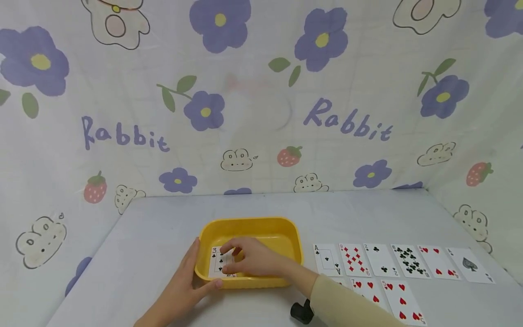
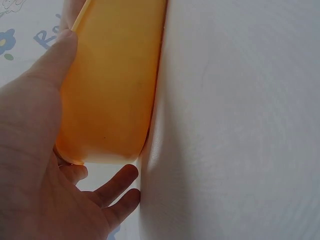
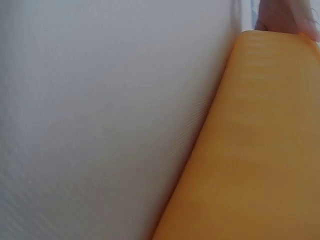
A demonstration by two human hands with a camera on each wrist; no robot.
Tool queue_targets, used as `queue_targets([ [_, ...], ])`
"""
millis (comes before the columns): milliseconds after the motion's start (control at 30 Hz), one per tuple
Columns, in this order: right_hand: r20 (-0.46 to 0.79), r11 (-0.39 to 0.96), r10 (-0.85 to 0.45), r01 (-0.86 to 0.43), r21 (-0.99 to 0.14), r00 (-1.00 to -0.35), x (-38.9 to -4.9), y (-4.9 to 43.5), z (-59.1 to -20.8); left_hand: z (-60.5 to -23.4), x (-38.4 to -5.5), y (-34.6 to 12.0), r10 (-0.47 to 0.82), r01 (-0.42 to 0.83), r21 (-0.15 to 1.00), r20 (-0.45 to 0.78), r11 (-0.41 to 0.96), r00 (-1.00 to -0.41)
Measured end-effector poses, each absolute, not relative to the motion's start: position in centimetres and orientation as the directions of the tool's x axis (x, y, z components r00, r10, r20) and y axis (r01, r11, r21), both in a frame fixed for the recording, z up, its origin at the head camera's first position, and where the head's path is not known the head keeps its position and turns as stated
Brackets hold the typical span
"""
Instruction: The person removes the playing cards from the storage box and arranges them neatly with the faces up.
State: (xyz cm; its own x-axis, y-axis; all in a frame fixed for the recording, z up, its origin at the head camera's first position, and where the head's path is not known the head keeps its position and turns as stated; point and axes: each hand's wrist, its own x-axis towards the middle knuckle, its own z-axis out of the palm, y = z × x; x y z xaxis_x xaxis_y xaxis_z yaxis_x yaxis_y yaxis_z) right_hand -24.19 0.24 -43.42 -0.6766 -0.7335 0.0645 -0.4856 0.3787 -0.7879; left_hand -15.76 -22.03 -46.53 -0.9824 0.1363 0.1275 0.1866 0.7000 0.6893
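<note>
A yellow plastic tray (image 1: 286, 247) sits on the table, with a three of clubs (image 1: 214, 269) lying face up at its left end. My left hand (image 1: 184, 277) holds the tray's left front corner, its thumb at the front rim. The left wrist view shows that hand (image 2: 45, 150) around the tray's end, with some fingers off the wall. Inside the tray, my right hand (image 1: 257, 259) hovers over the card with bent, parted thumb and fingers, partly covering it. In the right wrist view, the tray's outer wall (image 3: 250, 125) fills the right side.
Several face-up playing cards lie in two rows right of the tray, from an ace of clubs (image 1: 327, 260) to an ace of spades (image 1: 470, 264). My right sleeve (image 1: 343, 295) covers part of the front row. A small black object (image 1: 301, 313) lies beside the sleeve. Printed cloth (image 1: 261, 113) hangs behind.
</note>
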Motion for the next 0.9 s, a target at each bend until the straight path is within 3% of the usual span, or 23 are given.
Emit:
queue_targets([
  [200, 0.021, 0.474, -0.716, -0.507, -0.72, -0.698, -24.6, -0.3, -43.9, -46.4, -15.7, -22.0, 0.129, 0.167, 0.693, 0.107, 0.701, -0.986],
  [533, 0.047, 0.546, -0.728, -0.621, -0.562, -0.684, -25.1, -1.5, -44.2, -46.6, -15.4, -22.0, 0.154, 0.254, 0.686, 0.205, 0.682, -0.966],
  [900, 0.059, 0.559, -0.7, -0.598, -0.574, -0.711, -25.5, -1.8, -44.5, -46.7, -15.5, -22.1, 0.16, 0.255, 0.689, 0.201, 0.678, -0.967],
])
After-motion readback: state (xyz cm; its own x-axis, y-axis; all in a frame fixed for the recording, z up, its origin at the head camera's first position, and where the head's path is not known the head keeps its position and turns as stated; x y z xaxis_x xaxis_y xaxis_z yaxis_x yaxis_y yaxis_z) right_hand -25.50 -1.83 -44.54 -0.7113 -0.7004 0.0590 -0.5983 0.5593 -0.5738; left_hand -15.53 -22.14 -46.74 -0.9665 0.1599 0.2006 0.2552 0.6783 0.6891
